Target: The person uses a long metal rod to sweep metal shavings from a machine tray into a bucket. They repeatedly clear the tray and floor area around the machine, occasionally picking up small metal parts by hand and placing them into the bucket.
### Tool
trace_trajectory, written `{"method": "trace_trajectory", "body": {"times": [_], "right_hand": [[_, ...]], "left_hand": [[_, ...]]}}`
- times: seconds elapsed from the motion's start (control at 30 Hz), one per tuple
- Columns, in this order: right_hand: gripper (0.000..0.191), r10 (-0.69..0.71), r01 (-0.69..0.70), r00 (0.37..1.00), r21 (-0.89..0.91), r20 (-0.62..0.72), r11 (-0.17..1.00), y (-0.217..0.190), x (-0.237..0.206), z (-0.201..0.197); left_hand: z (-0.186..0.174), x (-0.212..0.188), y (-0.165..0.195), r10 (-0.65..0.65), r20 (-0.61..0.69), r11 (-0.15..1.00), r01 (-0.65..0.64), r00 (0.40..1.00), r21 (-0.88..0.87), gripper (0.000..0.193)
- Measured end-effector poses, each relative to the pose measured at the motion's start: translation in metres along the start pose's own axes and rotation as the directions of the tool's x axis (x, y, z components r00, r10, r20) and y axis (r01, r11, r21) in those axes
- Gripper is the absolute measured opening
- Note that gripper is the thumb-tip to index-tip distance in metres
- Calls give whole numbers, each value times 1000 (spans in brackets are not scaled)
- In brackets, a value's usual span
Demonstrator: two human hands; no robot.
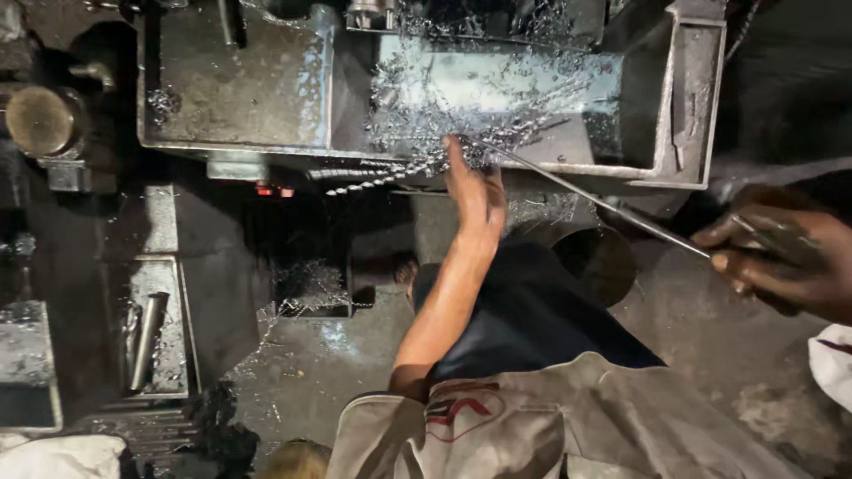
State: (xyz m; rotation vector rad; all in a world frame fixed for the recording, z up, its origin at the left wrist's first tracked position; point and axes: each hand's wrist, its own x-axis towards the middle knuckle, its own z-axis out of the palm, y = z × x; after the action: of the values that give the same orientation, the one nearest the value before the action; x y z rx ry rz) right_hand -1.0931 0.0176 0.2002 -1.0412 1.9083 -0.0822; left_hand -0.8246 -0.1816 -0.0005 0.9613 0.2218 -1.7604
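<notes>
Thin, straight metal rod (pixel 603 202) pokes tangled shiny swarf (pixel 461 106).

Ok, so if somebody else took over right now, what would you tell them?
Right hand: fingers shut on the thin metal rod, whose tip reaches into the metal shavings.
Left hand: not in view.
A co-worker's hand is at the edge of the same shavings, beside the rod's tip.
Done: little that shows; some shavings lie below the machine tray.
Left: a thick tangle of shavings still fills the tray.
</notes>
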Motion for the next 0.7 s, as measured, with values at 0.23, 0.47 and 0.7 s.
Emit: {"method": "trace_trajectory", "body": {"times": [0.23,0.47,0.7], "right_hand": [[23,-171,163,958,-52,-229,985,-9,-55,58],[30,-95,53,978,-221,-188,974,-53,-100,115],[36,-155,140,987,-296,-27,945,-84,-101,176]], "left_hand": [[1,-41,42,118,265,991,-98,957,-87,80],[-31,-83,123,267,235,961,-241,935,-135,73],[-133,-103,201,408,202,887,-334,890,-319,57]]}}
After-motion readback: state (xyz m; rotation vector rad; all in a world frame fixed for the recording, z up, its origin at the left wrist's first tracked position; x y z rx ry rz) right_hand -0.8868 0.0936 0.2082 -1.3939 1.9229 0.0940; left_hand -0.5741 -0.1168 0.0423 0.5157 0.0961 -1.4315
